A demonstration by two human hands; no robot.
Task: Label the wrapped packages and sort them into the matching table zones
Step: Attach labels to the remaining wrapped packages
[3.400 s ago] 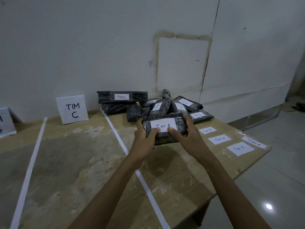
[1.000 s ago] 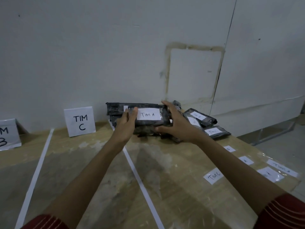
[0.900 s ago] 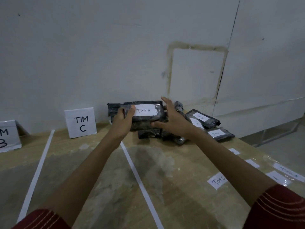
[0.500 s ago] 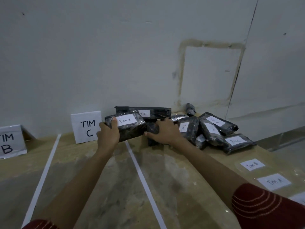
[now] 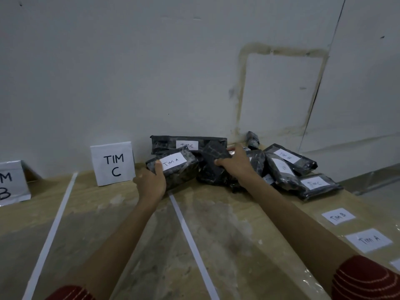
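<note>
1. While the left hand (image 5: pixel 151 185) grasped the near end of the package marked TIM A (image 5: pixel 179 169), that package sat low over a white tape line (image 5: pixel 188 234), just right of the TIM C sign (image 5: pixel 113 163).
2. The right hand (image 5: pixel 238 163) gripped a plain dark package (image 5: pixel 211 167) in the pile (image 5: pixel 281 169) by the wall.
3. A second tape line (image 5: pixel 54 230) also divided the table (image 5: pixel 227 213) into zones.
4. At least seven packages, two signs and two loose labels (image 5: pixel 368 240) were countable.

Eight-odd packages (image 5: pixel 173 167) — two signs (image 5: pixel 112 163) — three loose labels (image 5: pixel 368 240)
</note>
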